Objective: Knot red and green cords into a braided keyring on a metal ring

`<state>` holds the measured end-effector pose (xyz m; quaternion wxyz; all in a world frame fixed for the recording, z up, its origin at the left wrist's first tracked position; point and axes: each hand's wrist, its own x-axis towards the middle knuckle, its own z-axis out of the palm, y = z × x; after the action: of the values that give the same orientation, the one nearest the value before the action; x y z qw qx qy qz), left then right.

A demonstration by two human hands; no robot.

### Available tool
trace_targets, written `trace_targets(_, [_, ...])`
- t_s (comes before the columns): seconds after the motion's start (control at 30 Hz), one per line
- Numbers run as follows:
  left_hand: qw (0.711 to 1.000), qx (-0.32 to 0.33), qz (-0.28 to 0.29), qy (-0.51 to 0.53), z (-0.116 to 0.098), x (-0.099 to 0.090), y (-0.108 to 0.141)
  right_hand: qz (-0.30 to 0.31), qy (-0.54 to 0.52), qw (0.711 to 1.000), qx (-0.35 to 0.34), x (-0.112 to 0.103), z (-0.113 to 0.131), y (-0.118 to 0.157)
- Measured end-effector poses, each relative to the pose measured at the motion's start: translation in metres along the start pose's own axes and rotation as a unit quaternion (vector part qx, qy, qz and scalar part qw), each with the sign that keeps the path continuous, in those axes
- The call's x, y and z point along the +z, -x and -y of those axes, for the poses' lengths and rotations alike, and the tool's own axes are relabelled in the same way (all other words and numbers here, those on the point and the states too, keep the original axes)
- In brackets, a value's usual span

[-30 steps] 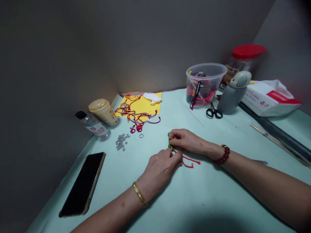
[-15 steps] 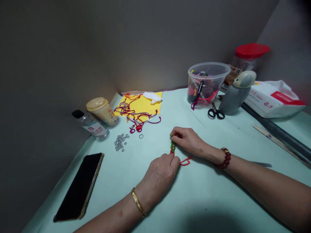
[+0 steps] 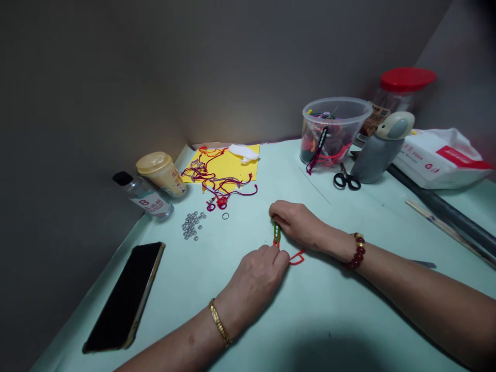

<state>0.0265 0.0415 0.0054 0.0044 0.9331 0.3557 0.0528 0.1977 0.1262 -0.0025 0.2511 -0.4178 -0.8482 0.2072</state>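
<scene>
A short knotted cord of green and red thread (image 3: pixel 276 233) stands upright on the mint tabletop between my hands. My right hand (image 3: pixel 295 223), wearing a dark red bead bracelet (image 3: pixel 355 251), pinches the cord's upper end between its fingers. My left hand (image 3: pixel 253 285), with a gold bracelet (image 3: pixel 219 323), rests just below, its fingertips touching the cord's lower red part. A loop of red thread (image 3: pixel 297 259) lies on the table beside my left hand's fingers, and its link to the cord is hidden.
A black phone (image 3: pixel 124 295) lies at the left edge. Silver rings (image 3: pixel 191 225) and tangled threads on yellow paper (image 3: pixel 232 166) lie ahead. Farther back stand a bottle, a lidded cup (image 3: pixel 160 174), a plastic tub of threads (image 3: pixel 333 133), scissors (image 3: pixel 346 180) and a white bag (image 3: pixel 442 159).
My hands have drawn slightly apart, and the green part of the cord now shows between them. The red thread's tail lies closer to my left hand. The whole view has shifted slightly.
</scene>
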Motion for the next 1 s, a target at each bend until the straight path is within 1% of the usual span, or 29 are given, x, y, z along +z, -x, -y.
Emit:
trace_targets(0.07, [1.0,-0.007,-0.009,-0.002,0.0,0.002,0.001,-0.007,-0.028,0.999,0.015,-0.001,0.0,0.0])
trace_targets(0.17, [1.0,-0.011,-0.019,-0.006,0.001,0.005,0.002,-0.028,-0.078,0.995,0.055,-0.003,0.002,0.0])
trace_targets(0.23, [1.0,-0.008,-0.022,-0.008,0.001,0.005,0.002,-0.045,-0.091,0.992,0.075,-0.002,0.002,0.0])
trace_targets(0.43, [1.0,0.001,-0.014,-0.006,0.0,0.003,0.001,-0.096,-0.055,0.993,0.048,0.005,-0.004,-0.001])
trace_targets(0.67, [1.0,0.007,-0.013,0.004,-0.001,0.0,0.0,-0.107,-0.07,0.99,0.052,0.006,-0.008,-0.003])
trace_targets(0.87, [1.0,0.014,-0.024,0.01,0.001,0.004,0.001,-0.112,-0.108,0.984,0.091,0.003,-0.006,-0.006])
trace_targets(1.0, [1.0,0.02,-0.019,0.01,0.001,0.003,0.0,-0.113,-0.131,0.978,0.114,0.001,-0.006,-0.007])
